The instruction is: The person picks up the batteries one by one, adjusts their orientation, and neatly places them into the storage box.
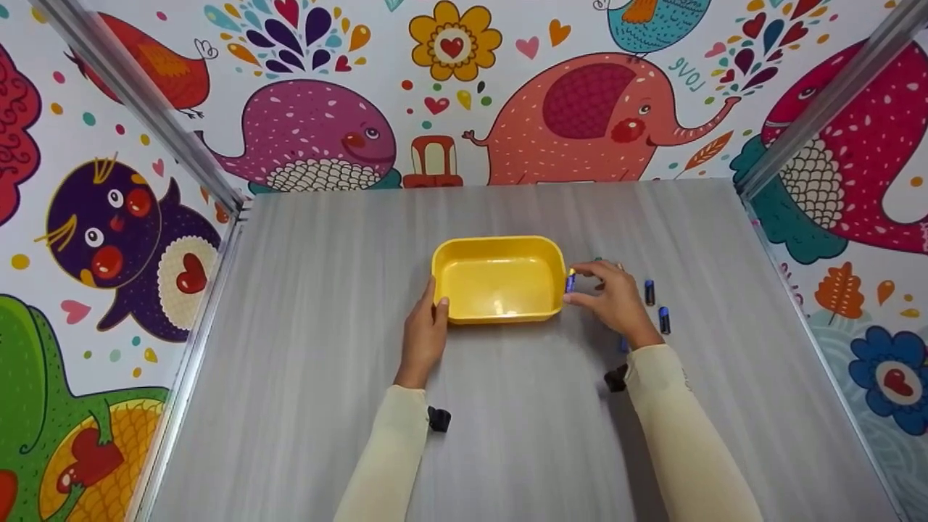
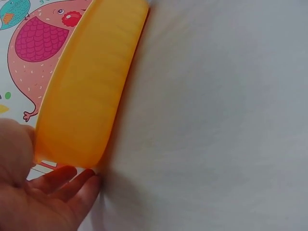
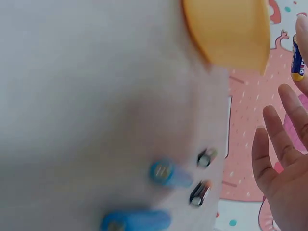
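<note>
A yellow plastic tub [image 1: 500, 288] with rounded corners sits on the table, its inside bare. My left hand [image 1: 423, 332] grips the tub's left end, thumb at the rim and fingers along the outer wall [image 2: 79, 96]. At the tub's right end, my right hand [image 1: 616, 303] pinches a small blue battery [image 1: 570, 281] with a yellow end between thumb and finger. This battery [image 3: 297, 60] is upright beside the rim, outside the tub. The other fingers of that hand are spread in the right wrist view.
Right of my right hand lie two dark batteries with blue ends, one farther back [image 1: 649, 292] and one nearer [image 1: 665, 320]. A blue battery [image 1: 623, 344] is partly hidden by the wrist. Decorated panels [image 1: 312, 138] and metal posts [image 1: 834, 101] border the grey table [image 1: 326, 348].
</note>
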